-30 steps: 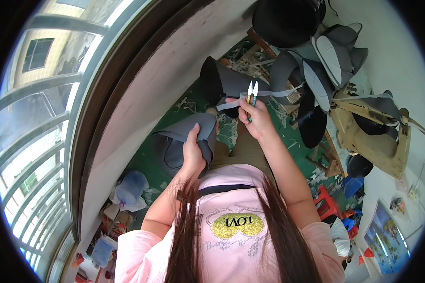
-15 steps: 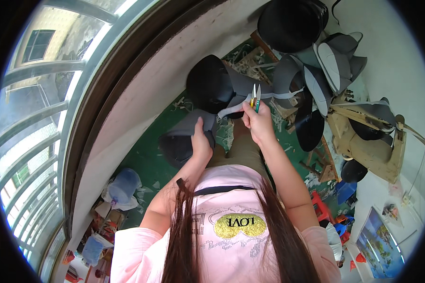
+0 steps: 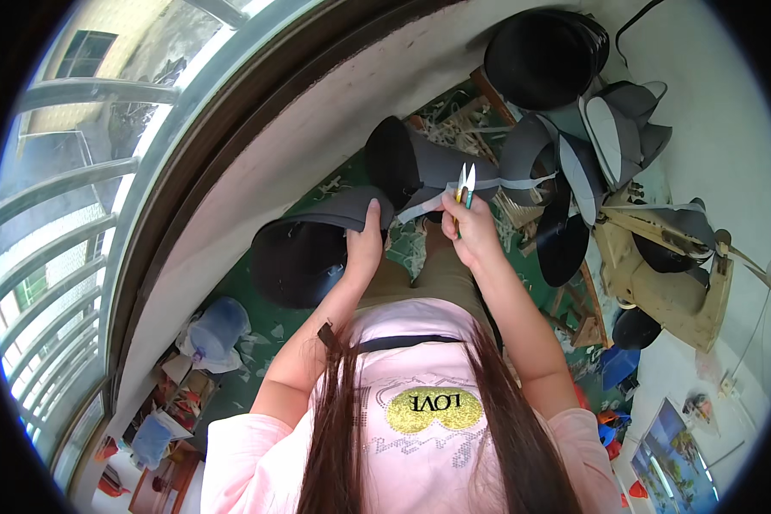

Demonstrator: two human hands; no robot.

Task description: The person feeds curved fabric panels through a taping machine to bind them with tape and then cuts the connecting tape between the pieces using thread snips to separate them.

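My left hand (image 3: pixel 366 244) is closed on the edge of a dark grey and black curved fabric piece (image 3: pixel 300 261), which looks like a sun visor. In my right hand (image 3: pixel 471 230) are small thread snips (image 3: pixel 464 185) with yellow and teal handles, their blades pointing away from me. A light grey strip (image 3: pixel 421 208) runs from beside the held piece to my right fingers; whether they pinch it is hard to see. Just beyond lies another grey and black visor piece (image 3: pixel 392 158), in a row with more grey pieces (image 3: pixel 525 158) stretching right.
A beige sewing-machine-like body (image 3: pixel 642 274) stands at the right with grey pieces on it. Black rounded pieces (image 3: pixel 540 56) are stacked at the far wall. Scraps litter the green floor. A barred window (image 3: pixel 77 197) is on the left, with a clear blue jug (image 3: pixel 217 330) below.
My left hand has swung the visor piece outward to the left and raised it, showing more of its black side. The neighbouring piece has shifted right. My right hand stays nearly in place with the snips.
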